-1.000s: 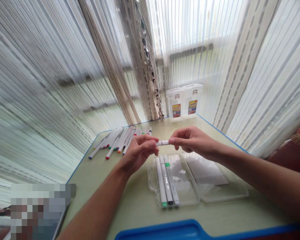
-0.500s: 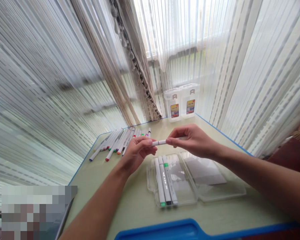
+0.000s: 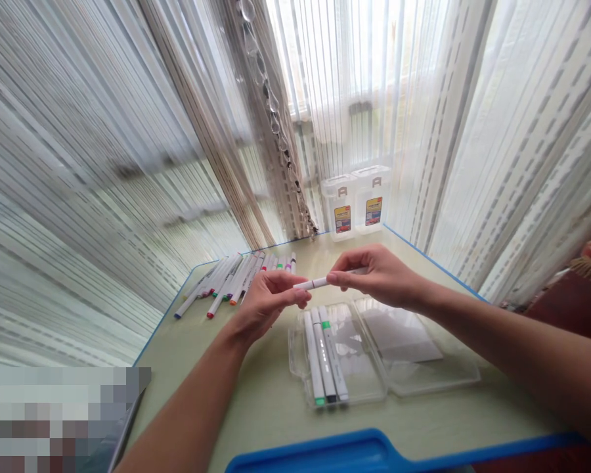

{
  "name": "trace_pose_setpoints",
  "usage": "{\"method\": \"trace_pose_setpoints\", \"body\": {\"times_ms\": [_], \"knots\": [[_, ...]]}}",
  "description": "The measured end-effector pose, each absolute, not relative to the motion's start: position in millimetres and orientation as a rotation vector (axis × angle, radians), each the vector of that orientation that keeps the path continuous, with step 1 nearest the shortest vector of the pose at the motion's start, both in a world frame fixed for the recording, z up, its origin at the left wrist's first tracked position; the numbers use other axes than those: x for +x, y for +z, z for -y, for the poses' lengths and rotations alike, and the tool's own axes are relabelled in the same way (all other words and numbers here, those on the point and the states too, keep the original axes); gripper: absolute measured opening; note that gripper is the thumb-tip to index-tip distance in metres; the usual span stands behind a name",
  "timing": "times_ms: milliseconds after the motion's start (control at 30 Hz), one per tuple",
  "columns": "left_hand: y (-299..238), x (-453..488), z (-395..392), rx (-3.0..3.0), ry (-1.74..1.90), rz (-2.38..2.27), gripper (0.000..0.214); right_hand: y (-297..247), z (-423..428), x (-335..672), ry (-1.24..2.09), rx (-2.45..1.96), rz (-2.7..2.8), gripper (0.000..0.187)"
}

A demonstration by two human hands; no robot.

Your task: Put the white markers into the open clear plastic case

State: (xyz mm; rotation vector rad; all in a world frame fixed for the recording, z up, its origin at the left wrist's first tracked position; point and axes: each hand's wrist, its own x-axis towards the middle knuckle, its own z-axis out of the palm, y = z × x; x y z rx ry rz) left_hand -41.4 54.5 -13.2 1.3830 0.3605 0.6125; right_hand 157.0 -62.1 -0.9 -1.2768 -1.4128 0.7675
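Note:
A white marker (image 3: 318,283) with a thin dark band is held nearly level above the table between my two hands. My right hand (image 3: 374,274) pinches it, thumb against fingers, and covers part of its far end. Around its left end are the thumb and fingers of my left hand (image 3: 270,295), in a looser grip. Just below lies an open clear plastic case (image 3: 372,387). In its left half several markers lie side by side: one with a green end (image 3: 314,358), one with a black end (image 3: 324,361) and one with a green band (image 3: 335,361).
Many loose white markers (image 3: 226,282) with coloured ends lie at the table's back left. Two clear cases (image 3: 339,203) with labels stand upright at the back edge, before string curtains (image 3: 201,131). A blue rim (image 3: 315,453) edges the table (image 3: 187,355). A blurred-out patch covers the lower left.
My left thumb has slid down off the top of the marker, and that hand's grip looks looser, showing more of the marker's left end. My right hand stays almost still. The view has shifted slightly.

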Motion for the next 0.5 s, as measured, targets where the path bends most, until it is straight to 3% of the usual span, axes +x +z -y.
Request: {"method": "trace_pose_setpoints", "body": {"times_ms": [500], "knots": [[-11.3, -34.2, -49.5, 1.427, 0.637, -0.472, 0.021, -4.9, 62.1, 157.4, 0.613, -1.337, 1.469, 0.033]]}}
